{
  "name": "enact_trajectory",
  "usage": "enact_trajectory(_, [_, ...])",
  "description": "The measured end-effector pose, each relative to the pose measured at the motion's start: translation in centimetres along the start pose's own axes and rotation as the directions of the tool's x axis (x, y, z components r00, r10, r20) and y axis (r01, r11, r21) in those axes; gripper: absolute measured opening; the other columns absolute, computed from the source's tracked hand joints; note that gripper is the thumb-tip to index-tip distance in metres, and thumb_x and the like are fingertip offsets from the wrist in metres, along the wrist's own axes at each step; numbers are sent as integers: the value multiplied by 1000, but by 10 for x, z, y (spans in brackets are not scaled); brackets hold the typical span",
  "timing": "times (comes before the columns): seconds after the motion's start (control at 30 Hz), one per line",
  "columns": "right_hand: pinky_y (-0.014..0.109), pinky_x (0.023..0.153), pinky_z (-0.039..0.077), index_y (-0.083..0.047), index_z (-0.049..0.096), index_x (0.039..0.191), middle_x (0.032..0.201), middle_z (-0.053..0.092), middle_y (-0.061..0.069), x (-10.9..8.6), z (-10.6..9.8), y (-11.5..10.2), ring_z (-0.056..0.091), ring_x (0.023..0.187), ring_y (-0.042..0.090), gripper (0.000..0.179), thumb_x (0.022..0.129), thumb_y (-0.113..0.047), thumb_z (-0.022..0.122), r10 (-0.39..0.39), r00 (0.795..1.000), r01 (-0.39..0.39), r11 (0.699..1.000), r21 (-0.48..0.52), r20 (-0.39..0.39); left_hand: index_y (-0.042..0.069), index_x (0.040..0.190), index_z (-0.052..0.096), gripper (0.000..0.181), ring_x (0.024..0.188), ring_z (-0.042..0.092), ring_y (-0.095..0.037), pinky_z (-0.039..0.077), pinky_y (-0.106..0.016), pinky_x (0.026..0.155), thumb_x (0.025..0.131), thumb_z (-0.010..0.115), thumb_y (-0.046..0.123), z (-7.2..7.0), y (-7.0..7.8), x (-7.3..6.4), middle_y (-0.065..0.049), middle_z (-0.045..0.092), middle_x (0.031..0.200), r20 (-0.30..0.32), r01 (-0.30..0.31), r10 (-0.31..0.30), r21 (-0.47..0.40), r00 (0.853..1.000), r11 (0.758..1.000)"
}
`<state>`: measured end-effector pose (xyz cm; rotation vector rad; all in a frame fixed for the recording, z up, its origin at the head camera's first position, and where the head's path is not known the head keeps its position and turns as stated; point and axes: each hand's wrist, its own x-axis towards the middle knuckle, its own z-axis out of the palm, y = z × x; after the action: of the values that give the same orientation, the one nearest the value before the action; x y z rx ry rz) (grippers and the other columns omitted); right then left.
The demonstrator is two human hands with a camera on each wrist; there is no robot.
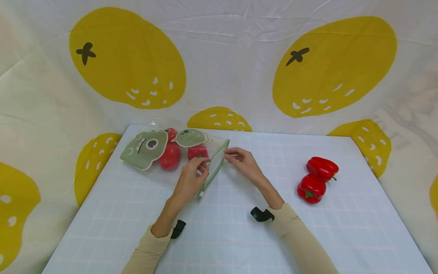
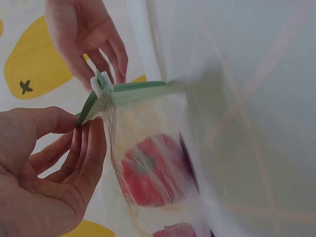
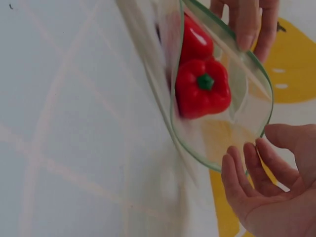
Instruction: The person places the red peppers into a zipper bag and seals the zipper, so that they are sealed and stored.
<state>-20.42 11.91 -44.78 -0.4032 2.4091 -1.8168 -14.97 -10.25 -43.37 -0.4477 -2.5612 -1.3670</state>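
A clear plastic zip bag with green cartoon prints lies on its side, its green-edged mouth facing right and standing apart. Inside are red bell peppers, one with its green stem toward the mouth. My left hand pinches the upper edge of the mouth between thumb and fingers. With thumb and forefinger, my right hand pinches the far part of the same rim, its other fingers loosely bent. A white zip slider sits at the near end of the green strip.
Two red bell peppers lie touching each other on the right of the table. A pale checked cloth covers the tabletop. White curtains with yellow fruit prints stand close behind and at both sides.
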Motion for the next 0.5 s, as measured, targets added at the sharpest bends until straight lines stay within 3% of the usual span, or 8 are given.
enact_trajectory(0.5, [19, 94, 51, -3, 70, 120, 118, 71, 13, -29, -41, -8, 66, 108, 18, 29, 99, -23, 70, 20, 991, -25, 999, -38, -130, 1, 120, 70, 28, 88, 66, -22, 61, -33, 74, 93, 72, 1, 1, -2, -1, -10, 68, 101, 10, 1, -1, -19, 1000, 1000])
